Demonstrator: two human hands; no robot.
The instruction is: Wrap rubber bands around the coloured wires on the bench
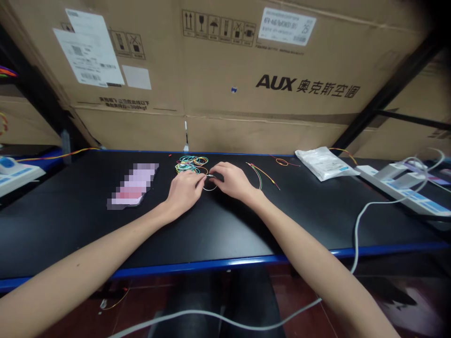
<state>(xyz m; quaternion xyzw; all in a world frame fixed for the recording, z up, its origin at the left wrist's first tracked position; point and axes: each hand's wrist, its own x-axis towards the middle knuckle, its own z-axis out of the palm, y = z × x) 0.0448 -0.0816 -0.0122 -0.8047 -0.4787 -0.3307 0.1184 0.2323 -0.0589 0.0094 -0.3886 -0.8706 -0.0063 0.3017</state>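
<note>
My left hand [185, 188] and my right hand [230, 180] meet at the middle of a black table [218, 225]. Both pinch a thin pale wire loop [210, 188] between their fingertips, fingers curled. Just beyond the hands lies a tangle of coloured wire loops [190, 164], green, yellow and orange. To the right of my right hand lie a few loose coloured wires [262, 175], and a small orange loop [282, 162] sits further back.
A pink blurred patch [134, 185] lies left of the hands. A white plastic bag [324, 162] and a white power strip [401, 188] with a grey cable [355, 234] sit at the right. Large cardboard boxes [225, 70] wall the back. Blue table edge [197, 266] runs near me.
</note>
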